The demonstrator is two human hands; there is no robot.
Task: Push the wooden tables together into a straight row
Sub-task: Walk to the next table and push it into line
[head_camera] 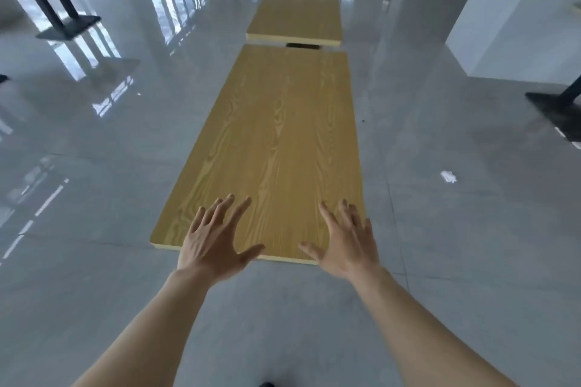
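Note:
A long yellow wood-grain table [270, 135] stretches away from me in the middle of the view. Beyond its far end stands a second wooden table [298, 0], set slightly to the right, with a narrow gap between the two tops. My left hand [213, 242] and my right hand [345, 242] hover with fingers spread over the near end of the closer table, one toward each corner. Whether the palms touch the top I cannot tell. Neither hand holds anything.
Glossy grey tiled floor [94, 198] lies on both sides. A table with black legs and base [67, 27] stands at the far left. A white pillar [518, 9] rises at the right, with a black table base [556, 107] near it. A white scrap [448, 176] lies on the floor.

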